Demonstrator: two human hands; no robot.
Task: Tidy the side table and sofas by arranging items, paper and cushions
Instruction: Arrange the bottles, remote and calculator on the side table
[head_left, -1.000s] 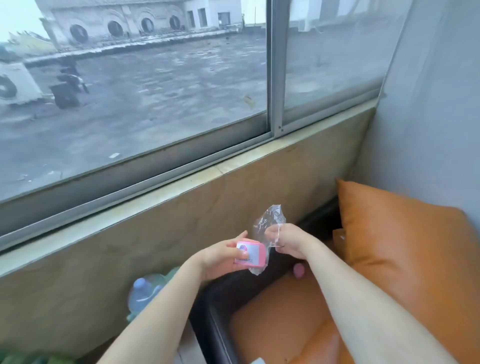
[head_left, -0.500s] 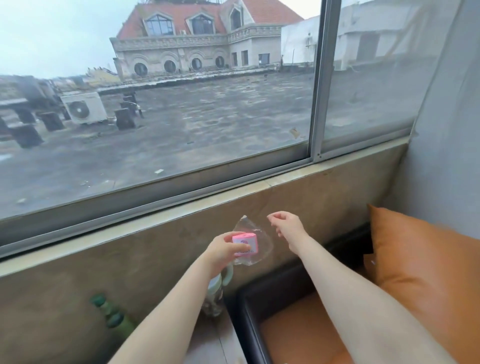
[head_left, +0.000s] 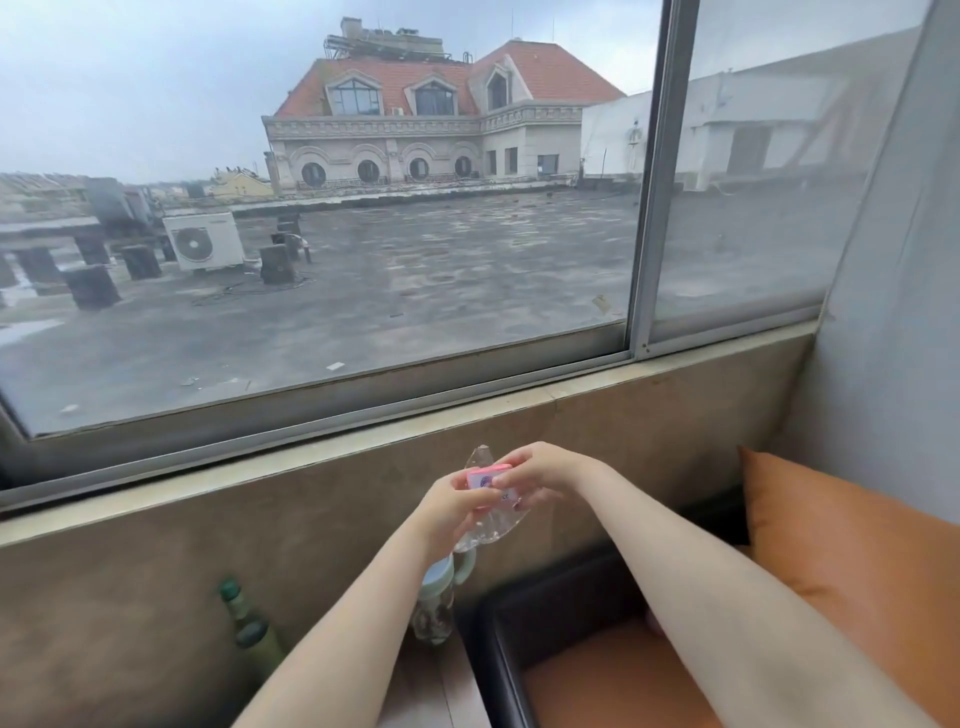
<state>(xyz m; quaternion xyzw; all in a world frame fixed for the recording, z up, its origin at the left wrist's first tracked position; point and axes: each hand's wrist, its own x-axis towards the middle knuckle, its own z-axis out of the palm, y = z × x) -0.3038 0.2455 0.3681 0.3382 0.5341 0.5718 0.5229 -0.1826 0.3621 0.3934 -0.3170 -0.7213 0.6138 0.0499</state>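
Left hand (head_left: 451, 501) and right hand (head_left: 537, 470) pinching pink box (head_left: 485, 478) together

We hold pink box (head_left: 485, 479) and clear wrapper (head_left: 488, 527) in left hand (head_left: 451, 506) and right hand (head_left: 540, 470), below window sill (head_left: 311, 460); orange cushion (head_left: 841, 561) at right.

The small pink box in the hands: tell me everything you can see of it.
The small pink box looks like card, with a pale face bearing a round dark-blue emblem and tiny unreadable print. Held in front of the wall below the window sill, it is pinched between the left hand and right hand, amid crinkled clear plastic wrapping; fingers hide most edges.
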